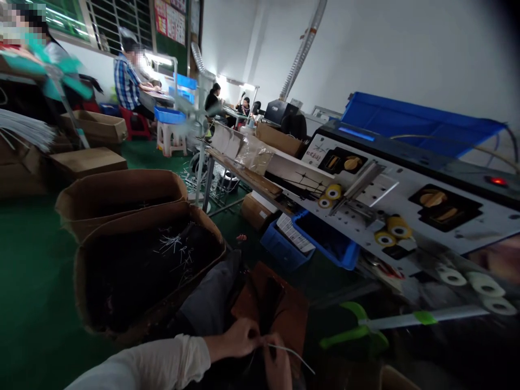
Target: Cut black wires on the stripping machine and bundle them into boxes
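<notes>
Low in the view, my left hand, in a white sleeve, is closed in a pinch at one end of a thin white wire. Right beside it, my right hand is also closed on the wire, its fingers meeting those of the left. The wire's free end curves out to the right. Under the hands are my lap and a brown open flap, perhaps cardboard. To the left stands a cardboard box full of dark material, with several white wires on top.
A machine with yellow rollers and a red light stands at the right. Below it are blue bins and a green-and-white stand. Another box stands behind the near one. Fans and several people are farther back.
</notes>
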`<action>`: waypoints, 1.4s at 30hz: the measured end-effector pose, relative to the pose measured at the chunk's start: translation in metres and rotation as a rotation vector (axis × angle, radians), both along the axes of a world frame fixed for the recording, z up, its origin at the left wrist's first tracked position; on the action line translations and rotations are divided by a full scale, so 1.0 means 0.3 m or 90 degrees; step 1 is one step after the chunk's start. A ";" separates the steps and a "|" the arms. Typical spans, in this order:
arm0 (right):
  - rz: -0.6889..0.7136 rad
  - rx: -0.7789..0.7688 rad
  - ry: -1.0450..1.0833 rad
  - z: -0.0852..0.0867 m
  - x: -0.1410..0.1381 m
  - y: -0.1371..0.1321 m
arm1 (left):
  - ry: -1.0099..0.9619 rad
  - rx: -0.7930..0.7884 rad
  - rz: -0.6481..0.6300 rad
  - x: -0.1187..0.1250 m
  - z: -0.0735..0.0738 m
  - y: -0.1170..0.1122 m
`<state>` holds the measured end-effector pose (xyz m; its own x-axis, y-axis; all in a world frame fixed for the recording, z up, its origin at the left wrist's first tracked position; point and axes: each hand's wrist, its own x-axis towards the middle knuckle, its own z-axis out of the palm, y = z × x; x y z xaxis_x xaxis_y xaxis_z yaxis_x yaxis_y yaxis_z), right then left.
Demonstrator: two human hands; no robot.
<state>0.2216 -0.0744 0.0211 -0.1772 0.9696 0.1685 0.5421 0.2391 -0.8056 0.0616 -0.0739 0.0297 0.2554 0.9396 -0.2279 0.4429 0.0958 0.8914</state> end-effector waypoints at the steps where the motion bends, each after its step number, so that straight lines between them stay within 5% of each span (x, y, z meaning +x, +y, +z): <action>1: 0.000 -0.022 0.032 -0.001 -0.003 -0.007 | 0.011 0.014 0.015 -0.001 0.004 -0.009; 5: 0.019 -0.081 0.138 0.015 0.002 -0.031 | 0.039 0.031 0.001 -0.007 0.026 -0.019; 14: 0.074 -0.087 0.108 0.057 0.003 -0.048 | 0.197 0.030 -0.125 0.010 0.132 0.037; 20: 0.029 -0.056 0.236 0.055 0.046 -0.090 | 0.328 0.143 -0.169 -0.083 0.192 0.032; 25: -0.006 -0.216 0.390 0.024 0.010 -0.113 | 0.417 0.213 -0.152 -0.154 0.199 -0.010; 31: -0.028 -0.234 0.256 0.054 -0.024 -0.060 | 0.379 0.325 -0.167 -0.063 0.230 -0.049; 36: 0.000 -0.087 0.160 0.099 -0.001 -0.075 | 0.317 0.328 -0.153 0.006 0.205 -0.073; 42: -0.029 -0.150 0.184 0.071 0.026 -0.085 | 0.208 0.316 -0.134 -0.004 0.118 -0.098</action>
<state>0.2294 -0.0999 0.0425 -0.1103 0.9936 -0.0240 0.2905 0.0091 -0.9568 0.0603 -0.1035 0.0652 0.4371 0.8908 0.1245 0.6639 -0.4129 0.6235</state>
